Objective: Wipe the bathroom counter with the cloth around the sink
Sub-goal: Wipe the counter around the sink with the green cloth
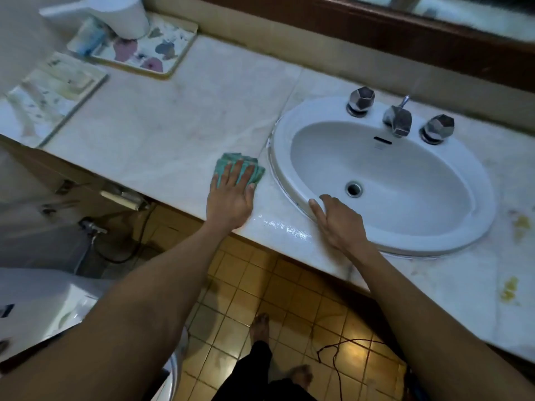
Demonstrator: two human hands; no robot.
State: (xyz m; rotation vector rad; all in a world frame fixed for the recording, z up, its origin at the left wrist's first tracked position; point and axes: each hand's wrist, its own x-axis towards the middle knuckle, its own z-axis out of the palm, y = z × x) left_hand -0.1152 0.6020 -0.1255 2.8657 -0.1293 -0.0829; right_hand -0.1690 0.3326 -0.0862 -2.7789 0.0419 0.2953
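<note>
Marble counter (179,117) wants firm strokes: left hand (231,198) lies flat, fingers spread, pressing the green cloth (228,163), while right hand (338,218), open and empty, braces on the sink (474,198) rim.

The pale veined marble-look counter (179,117) is smooth and polished, with a wet, shiny streak near its front edge. The folded teal cloth (254,169) looks soft and matt. The white oval sink (477,204) is glossy, like glazed ceramic. The faceted silver tap handles (362,99) look like shiny metal. The yellow-brown floor tiles (289,285) gleam.
</note>
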